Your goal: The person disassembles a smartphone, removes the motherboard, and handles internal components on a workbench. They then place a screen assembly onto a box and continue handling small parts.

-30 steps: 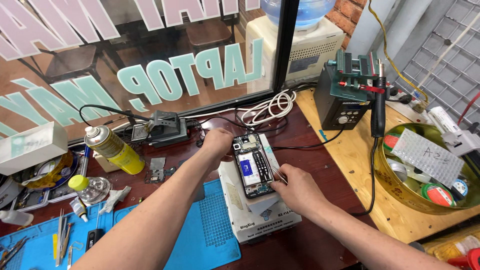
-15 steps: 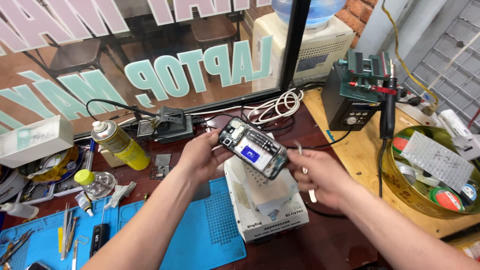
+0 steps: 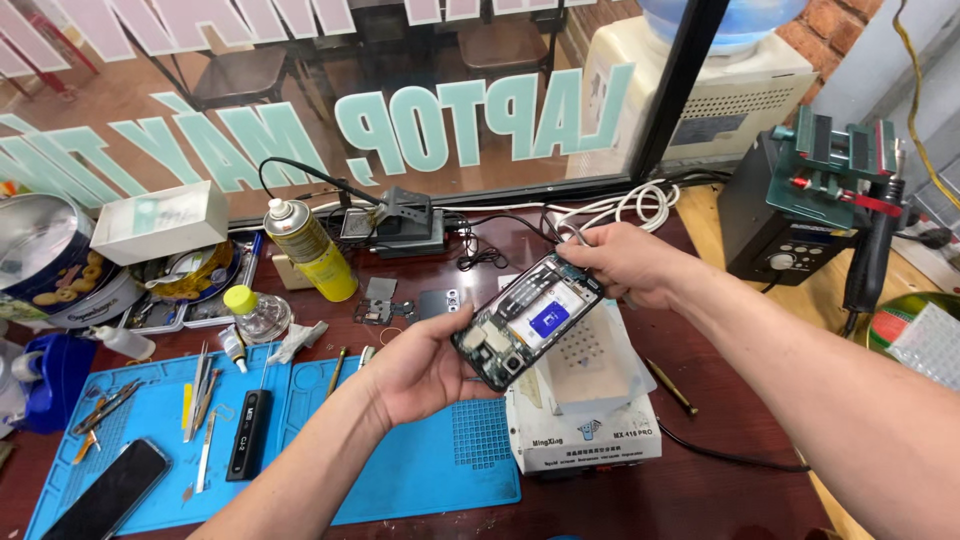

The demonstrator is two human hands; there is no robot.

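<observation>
Opened phone (image 3: 527,320) lifted higher off white heating block (image 3: 583,400) than half second ago, tilted diagonally at frame centre. Left hand (image 3: 425,368) cradles lower end; right hand (image 3: 625,262) pinches upper end. Both hands closed on it.

Both hands (image 3: 425,370) hold an opened phone (image 3: 528,320).

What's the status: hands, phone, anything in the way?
Left hand and right hand both grip the opened phone, lifted above the white heating pad. Nothing blocking.
</observation>
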